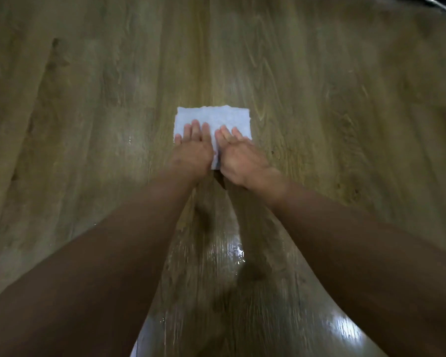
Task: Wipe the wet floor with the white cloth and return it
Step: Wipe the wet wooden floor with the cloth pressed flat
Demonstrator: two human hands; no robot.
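A white cloth lies flat on the wooden floor in the middle of the view, folded into a rectangle. My left hand rests palm down on its near left part with the fingers stretched out. Beside it, my right hand presses flat on the near right part, its fingers also extended. Neither hand curls around the cloth. The near edge of the cloth is hidden under both hands. Wet, shiny patches glisten on the floor between my forearms, closer to me than the cloth.
Wood-grain floor planks fill the whole view. More water glare shows at the bottom right, and small droplets lie left of the cloth. A dark object with a metallic edge pokes in at the top right corner.
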